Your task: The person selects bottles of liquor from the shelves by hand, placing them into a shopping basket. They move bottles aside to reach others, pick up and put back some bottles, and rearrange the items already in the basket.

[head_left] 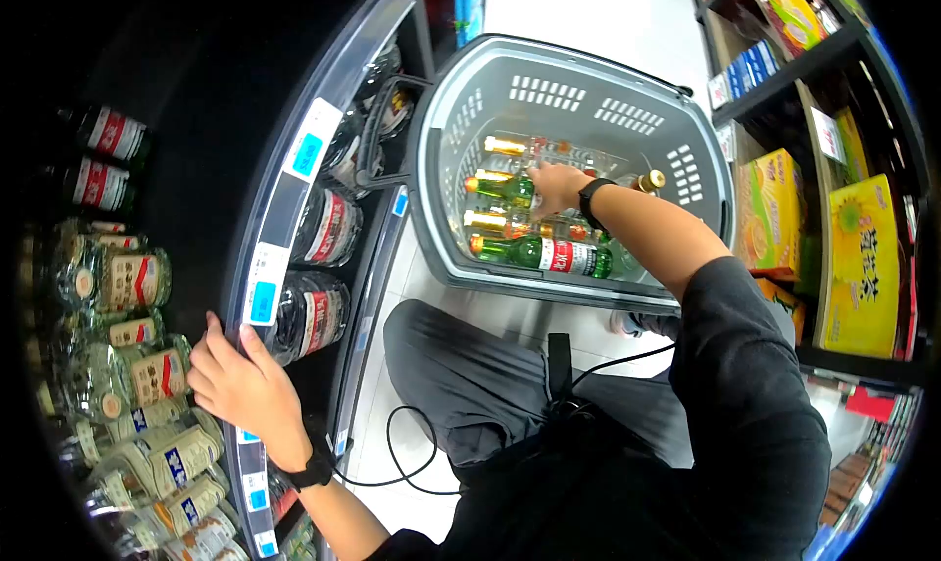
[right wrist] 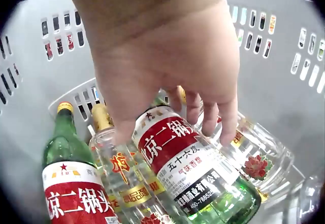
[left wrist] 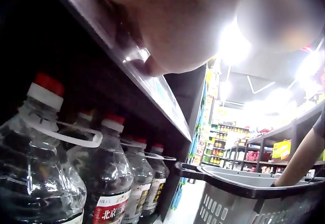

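Observation:
My right hand [head_left: 557, 189] reaches down into a grey shopping basket [head_left: 578, 61] and grips a green glass liquor bottle [right wrist: 185, 168] with a red and white label around its upper part. In the right wrist view the thumb lies on one side of that bottle and the fingers on the other. A second green bottle [right wrist: 76, 178] lies beside it, with a clear gold-capped bottle [right wrist: 124, 173] between them. Another clear bottle [right wrist: 259, 158] with a red flower shows past the fingertips. My left hand [head_left: 240, 380] rests with extended fingers on the price-tag edge [head_left: 263, 282] of a shelf.
Large clear jugs [left wrist: 111, 183] with red caps stand on the shelf under the left hand. Several liquor bottles [head_left: 147, 375] fill the upper shelf at left. Yellow boxes [head_left: 861, 267] line the shelves at right. A black cable [head_left: 392, 443] loops near the knees.

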